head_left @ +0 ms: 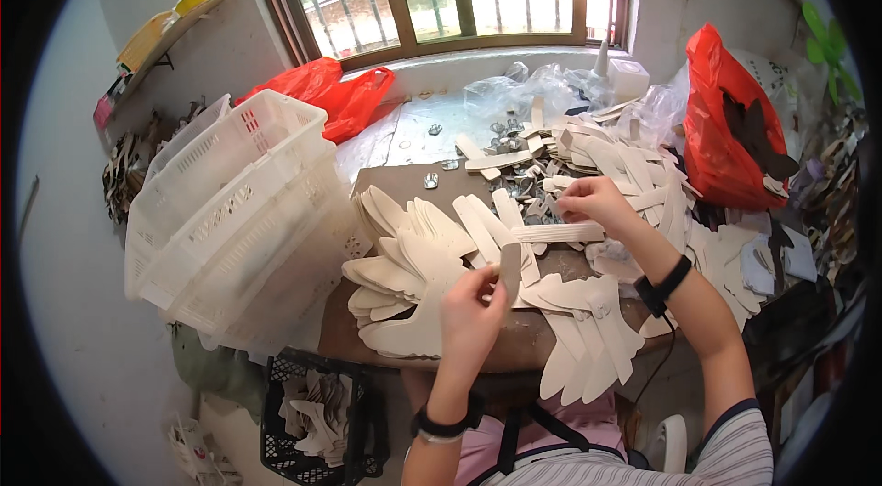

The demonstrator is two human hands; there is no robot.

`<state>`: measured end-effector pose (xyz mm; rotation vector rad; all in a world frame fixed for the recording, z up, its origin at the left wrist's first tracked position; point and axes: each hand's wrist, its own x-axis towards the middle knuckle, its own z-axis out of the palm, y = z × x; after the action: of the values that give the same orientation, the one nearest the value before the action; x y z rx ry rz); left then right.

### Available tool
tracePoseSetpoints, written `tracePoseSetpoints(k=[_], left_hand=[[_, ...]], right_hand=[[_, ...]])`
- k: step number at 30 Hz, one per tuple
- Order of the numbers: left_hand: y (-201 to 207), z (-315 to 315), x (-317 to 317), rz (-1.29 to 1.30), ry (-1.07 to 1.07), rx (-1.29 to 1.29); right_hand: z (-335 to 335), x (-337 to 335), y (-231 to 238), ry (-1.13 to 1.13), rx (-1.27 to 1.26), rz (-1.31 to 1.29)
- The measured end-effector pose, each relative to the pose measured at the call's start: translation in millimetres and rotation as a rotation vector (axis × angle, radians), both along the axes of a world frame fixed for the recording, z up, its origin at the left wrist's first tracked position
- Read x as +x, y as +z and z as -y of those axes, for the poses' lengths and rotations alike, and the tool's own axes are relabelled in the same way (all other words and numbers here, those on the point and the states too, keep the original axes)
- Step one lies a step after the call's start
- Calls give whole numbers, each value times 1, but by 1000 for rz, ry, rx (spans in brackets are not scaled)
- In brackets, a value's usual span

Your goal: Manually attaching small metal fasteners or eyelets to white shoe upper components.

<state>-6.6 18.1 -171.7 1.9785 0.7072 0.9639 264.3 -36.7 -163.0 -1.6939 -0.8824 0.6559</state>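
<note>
Right of the stacked white baskets (234,210), the left hand (470,304) pinches one cream strip (511,271), while the right hand (595,203), farther right, has fingers drawn in, whether gripping anything I cannot tell. Three metal clips (431,181) lie singly right of the baskets, one red bag (352,107) behind them, a second red bag (709,109) far right. Bare table (393,177) opens just right of the baskets; farther right, cut pieces (588,348) overhang its front edge.
</note>
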Motion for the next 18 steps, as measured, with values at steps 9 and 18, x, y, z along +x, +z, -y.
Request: tracePoseSetpoints(k=[9, 18], left_hand=[[-9, 57, -53, 330, -133, -638], [-16, 82, -65, 346, -98, -723]], right_hand=[[98, -130, 62, 626, -94, -196], [97, -144, 32, 511, -98, -582]])
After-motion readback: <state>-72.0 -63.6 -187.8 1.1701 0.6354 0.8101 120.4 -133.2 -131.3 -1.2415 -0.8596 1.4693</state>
